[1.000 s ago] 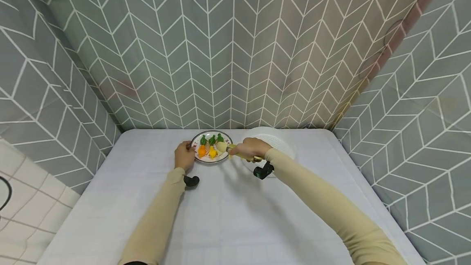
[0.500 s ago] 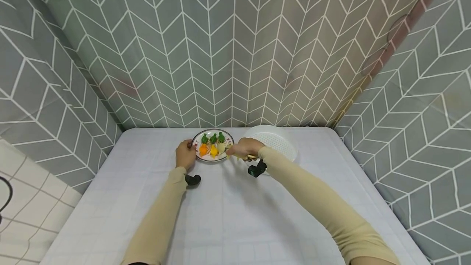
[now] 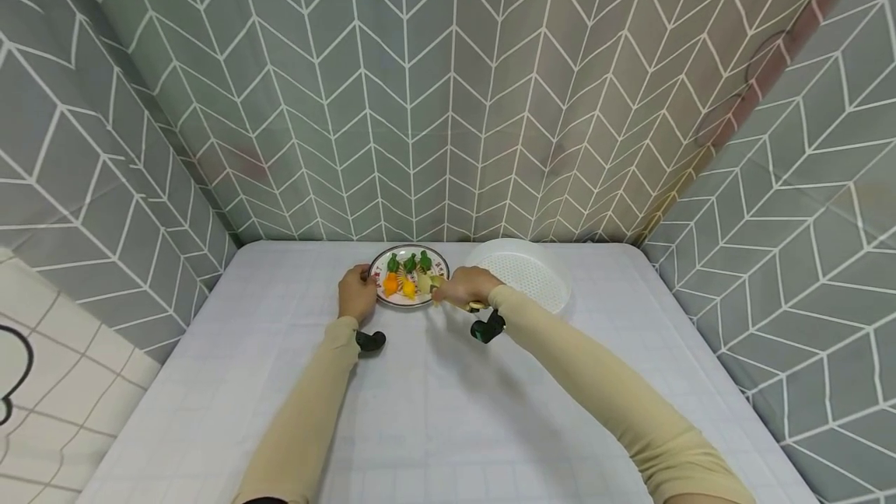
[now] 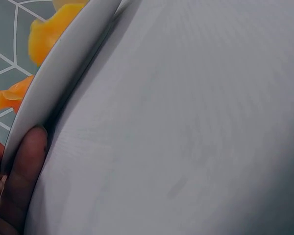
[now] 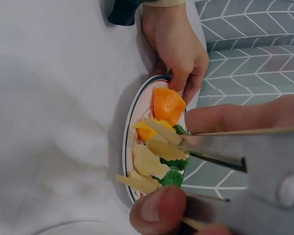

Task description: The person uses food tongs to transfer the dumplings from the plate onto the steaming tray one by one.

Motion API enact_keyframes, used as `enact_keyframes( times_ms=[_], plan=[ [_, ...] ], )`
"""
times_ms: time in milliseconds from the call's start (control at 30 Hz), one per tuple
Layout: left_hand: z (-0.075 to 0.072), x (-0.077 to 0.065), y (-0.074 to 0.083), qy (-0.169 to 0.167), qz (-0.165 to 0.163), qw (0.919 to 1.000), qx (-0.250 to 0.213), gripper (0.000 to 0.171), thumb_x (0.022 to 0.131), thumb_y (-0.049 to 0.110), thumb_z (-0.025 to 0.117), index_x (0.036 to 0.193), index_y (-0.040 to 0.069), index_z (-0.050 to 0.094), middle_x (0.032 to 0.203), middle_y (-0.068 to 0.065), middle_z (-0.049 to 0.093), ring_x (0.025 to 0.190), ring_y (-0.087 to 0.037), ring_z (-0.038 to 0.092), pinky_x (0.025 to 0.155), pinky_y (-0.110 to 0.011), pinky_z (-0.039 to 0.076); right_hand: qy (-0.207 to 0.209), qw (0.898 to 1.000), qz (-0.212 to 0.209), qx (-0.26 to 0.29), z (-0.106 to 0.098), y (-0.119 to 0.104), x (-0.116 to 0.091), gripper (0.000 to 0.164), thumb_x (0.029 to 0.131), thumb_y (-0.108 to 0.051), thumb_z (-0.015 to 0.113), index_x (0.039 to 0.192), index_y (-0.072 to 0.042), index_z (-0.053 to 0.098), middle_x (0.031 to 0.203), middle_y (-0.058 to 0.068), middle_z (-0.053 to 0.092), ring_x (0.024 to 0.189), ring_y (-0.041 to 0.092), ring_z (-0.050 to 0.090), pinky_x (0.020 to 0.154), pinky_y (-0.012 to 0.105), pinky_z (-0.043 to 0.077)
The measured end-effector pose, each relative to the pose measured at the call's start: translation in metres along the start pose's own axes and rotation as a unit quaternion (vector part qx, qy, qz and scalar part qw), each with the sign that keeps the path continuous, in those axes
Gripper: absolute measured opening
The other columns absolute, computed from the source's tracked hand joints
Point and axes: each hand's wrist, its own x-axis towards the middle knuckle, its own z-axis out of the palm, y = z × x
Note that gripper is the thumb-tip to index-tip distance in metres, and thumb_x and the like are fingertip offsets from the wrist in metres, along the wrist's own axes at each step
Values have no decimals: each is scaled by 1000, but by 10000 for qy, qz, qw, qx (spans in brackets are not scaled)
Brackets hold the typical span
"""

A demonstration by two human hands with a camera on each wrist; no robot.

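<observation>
My left hand (image 3: 357, 294) grips the near left rim of a white plate (image 3: 408, 304) with a dark-lined, red-patterned edge. In the left wrist view the thumb (image 4: 27, 166) lies against the plate's outer side. On the plate sit an orange piece (image 5: 168, 105), a yellow piece (image 5: 143, 129), a cream piece (image 5: 147, 160) and three green pieces (image 3: 410, 264), all soft-looking and moulded; their kind is unclear. My right hand (image 3: 470, 286) holds metal tongs (image 5: 213, 147) with pale scalloped tips. The tips stand apart, either side of the cream piece.
A white round tray with a perforated base (image 3: 525, 271) stands to the right of the plate, partly behind my right hand. White cloth (image 3: 434, 411) covers the table. A grey patterned curtain (image 3: 420, 99) rises behind the table's far edge.
My right hand has moved left towards the plate. The tongs, earlier closed at the cream piece, now have spread tips, and that piece lies on the plate. My left hand keeps its grip.
</observation>
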Motion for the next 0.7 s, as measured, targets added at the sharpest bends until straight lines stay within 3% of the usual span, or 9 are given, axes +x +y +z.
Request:
enact_keyframes(
  times_ms=[133,400,600,700],
  plan=[
    [0,-1,0,23,47,10000,3,41,106,4,50,144,-11,56,132,-30,61,118,-40,59,104,-53,55,75,9999,-72,44,0,0,-3,39,92,-51,64,83,-13,67,82,2,59,77,19,56,66,28,44],
    [1,-2,-1,-12,30,10000,-11,41,106,5,50,143,-10,57,130,-30,61,118,-40,59,104,-52,55,-17,9999,-97,102,-7,3,-9,51,92,-52,64,110,-5,73,107,8,68,90,21,59,74,31,47],
    [2,-1,-3,27,54,10000,-55,41,105,5,51,142,-11,57,127,-30,62,115,-40,61,101,-52,56,39,9999,-77,116,-27,3,-18,63,93,-52,63,129,-1,67,129,13,67,105,25,63,88,35,54],
    [2,0,-5,78,84,9999,-19,41,105,5,51,143,-11,57,127,-30,62,115,-39,60,101,-52,56,46,10000,-69,53,-42,5,-25,63,95,-53,61,129,0,68,135,16,66,107,27,63,92,38,55]
  ],
)
